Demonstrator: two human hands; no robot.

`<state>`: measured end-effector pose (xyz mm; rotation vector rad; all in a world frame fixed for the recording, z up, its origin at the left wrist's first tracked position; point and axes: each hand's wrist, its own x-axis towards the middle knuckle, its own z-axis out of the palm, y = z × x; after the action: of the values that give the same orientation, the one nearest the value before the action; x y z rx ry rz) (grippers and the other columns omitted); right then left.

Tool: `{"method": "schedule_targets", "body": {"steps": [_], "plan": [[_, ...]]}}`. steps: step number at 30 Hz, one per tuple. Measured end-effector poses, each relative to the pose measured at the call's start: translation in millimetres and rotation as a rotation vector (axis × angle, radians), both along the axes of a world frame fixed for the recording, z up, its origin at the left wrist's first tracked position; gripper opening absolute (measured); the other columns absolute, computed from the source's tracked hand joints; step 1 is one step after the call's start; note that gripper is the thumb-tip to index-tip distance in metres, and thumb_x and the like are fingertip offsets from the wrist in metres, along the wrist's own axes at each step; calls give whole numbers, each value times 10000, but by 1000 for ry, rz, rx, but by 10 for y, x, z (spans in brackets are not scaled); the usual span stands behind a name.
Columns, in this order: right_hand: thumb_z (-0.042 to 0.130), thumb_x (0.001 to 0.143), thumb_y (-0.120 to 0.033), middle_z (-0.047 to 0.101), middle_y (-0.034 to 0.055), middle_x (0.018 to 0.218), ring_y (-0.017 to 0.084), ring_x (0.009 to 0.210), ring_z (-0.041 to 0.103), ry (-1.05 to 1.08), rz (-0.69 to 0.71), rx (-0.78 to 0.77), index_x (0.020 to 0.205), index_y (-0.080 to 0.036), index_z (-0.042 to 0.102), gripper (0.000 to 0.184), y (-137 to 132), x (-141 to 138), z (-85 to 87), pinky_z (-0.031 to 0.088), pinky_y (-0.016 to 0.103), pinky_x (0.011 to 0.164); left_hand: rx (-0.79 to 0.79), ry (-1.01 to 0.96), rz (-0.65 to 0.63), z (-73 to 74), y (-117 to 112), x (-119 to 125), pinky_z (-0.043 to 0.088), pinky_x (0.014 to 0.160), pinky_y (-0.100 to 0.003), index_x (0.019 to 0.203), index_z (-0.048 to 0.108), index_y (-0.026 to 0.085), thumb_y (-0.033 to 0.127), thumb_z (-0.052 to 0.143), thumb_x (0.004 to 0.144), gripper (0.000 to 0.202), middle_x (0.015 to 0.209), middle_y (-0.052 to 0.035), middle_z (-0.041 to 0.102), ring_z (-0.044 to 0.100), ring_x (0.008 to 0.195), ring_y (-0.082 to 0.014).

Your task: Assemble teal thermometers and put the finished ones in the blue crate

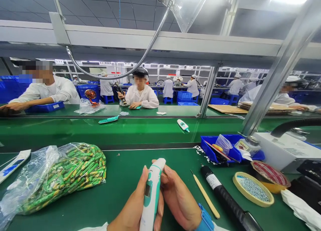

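Head camera, and right in the middle a white-and-teal digital thermometer (152, 194) sits slightly tilted over the green bench (125, 157), gripped in both hands! The left hand (131, 207) is closed around the lower body, its thumb (144, 187) laid up the side. The right hand (178, 199) curls its fingers (170, 180) around the other side, also closed on it, with a blue wrist strap (206, 219) at the wrist.

Watch that grip: a slip could drop the thermometer onto the bench and crack the casing. Just right of the thermometer lies a pointed wooden pick (205, 197), and a careless swing of the right hand could catch its tip. Beside the pick, a black electric screwdriver (230, 201) could get knocked too. Left of the thermometer, a clear plastic bag of green-and-gold batteries (65, 177) could spill if it's bumped.

Count them up: one thermometer in hand, one bag with too many batteries to count, one pick, one screwdriver, one blue tray (220, 150), one ring of grey beads (253, 189). Far beyond the thermometer, on the green conveyor belt (140, 134), are two similar devices, one teal (108, 119), one white (183, 125). Past them, a co-worker (140, 97) holds a dark tool (121, 93).
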<state>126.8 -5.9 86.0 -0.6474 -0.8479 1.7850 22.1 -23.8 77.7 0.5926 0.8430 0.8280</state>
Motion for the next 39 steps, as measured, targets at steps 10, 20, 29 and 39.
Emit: {"method": "schedule_targets", "body": {"steps": [10,20,29,39], "plan": [[703,657,-375,599,9,826,152,767,516,14,121,-41,1070,-182,579,472,-54,10,-9,391,278,756,-127,-41,-22,6,-15,47,190,204,-153,289,446,149,794,130,709,832,197,-6,325,313,157,-59],[710,639,-389,583,8,820,143,748,490,-41,48,-52,1084,-182,576,508,-94,-23,-2,390,258,728,-115,5,-53,56,-9,68,175,200,-156,251,419,156,719,2,764,868,180,5,243,272,139,-57],[710,648,-402,580,14,798,142,744,504,31,101,-50,1063,-165,589,493,-95,-52,-46,392,244,720,-81,-54,-90,33,-16,51,159,189,-164,252,411,170,760,47,738,846,184,16,237,259,149,-58],[717,624,-392,567,6,772,142,725,500,-7,149,-15,1046,-181,586,489,-84,-9,-26,395,238,684,-50,-58,-88,5,-22,30,149,208,-160,264,421,162,769,109,737,830,204,17,254,285,174,-54]]}}
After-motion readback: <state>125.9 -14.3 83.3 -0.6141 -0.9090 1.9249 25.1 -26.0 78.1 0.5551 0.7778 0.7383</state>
